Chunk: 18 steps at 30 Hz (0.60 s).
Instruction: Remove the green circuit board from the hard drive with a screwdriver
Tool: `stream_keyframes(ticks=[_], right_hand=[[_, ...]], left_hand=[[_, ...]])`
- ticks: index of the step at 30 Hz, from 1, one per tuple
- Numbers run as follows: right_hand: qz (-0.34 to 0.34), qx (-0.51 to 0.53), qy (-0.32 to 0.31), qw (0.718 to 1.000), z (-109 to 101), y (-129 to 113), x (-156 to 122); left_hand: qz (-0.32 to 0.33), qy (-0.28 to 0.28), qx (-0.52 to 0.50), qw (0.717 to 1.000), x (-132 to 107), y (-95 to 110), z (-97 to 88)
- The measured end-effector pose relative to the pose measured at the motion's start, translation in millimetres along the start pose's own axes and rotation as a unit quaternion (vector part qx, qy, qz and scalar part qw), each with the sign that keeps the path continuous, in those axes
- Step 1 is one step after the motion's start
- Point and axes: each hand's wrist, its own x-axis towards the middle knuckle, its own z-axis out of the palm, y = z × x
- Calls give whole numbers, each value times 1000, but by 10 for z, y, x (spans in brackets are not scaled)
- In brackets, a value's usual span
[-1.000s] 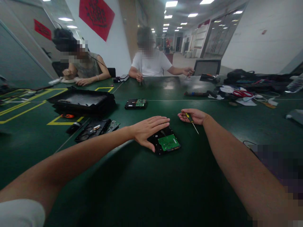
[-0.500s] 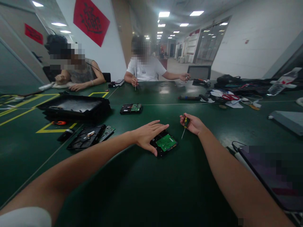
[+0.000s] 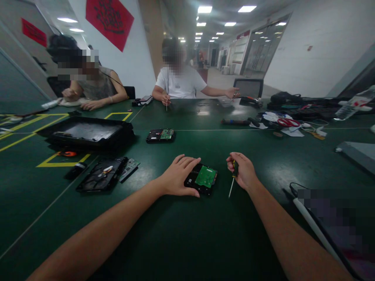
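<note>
A hard drive (image 3: 202,178) lies on the green table in front of me, its green circuit board facing up. My left hand (image 3: 179,177) grips it from the left, thumb along the near edge and fingers over the far edge, hiding its left end. To the right of the drive, my right hand (image 3: 242,171) is closed around the yellow and black handle of a screwdriver (image 3: 231,185). The screwdriver's tip points down and slightly left, apart from the drive. A second hard drive (image 3: 160,135) lies farther back, circuit board up.
On the left are a stack of black trays (image 3: 88,132), an opened black casing (image 3: 101,175) and a loose circuit board (image 3: 129,169). A laptop (image 3: 328,230) sits at right. Two people sit across the table (image 3: 187,242); cables and a bottle (image 3: 354,103) lie at back right.
The hard drive has been turned slightly and now sits straighter, with my left hand still on it. My right hand and the screwdriver have moved slightly down and to the right.
</note>
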Motion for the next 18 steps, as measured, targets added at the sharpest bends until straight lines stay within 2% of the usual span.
stream_keyframes(ticks=[3, 7, 13, 18], right_hand=[[-18, -52, 24, 998, 67, 34, -15], [-5, -83, 34, 996, 107, 29, 1], [1, -111, 43, 993, 112, 54, 40], [12, -137, 59, 989, 131, 54, 37]], left_hand=[[-1, -5, -16, 1000, -45, -61, -45], [-20, -10, -20, 1000, -47, -104, -31], [-71, 10, -45, 996, -10, -114, -3], [-111, -2, -71, 991, 5, -149, 40]])
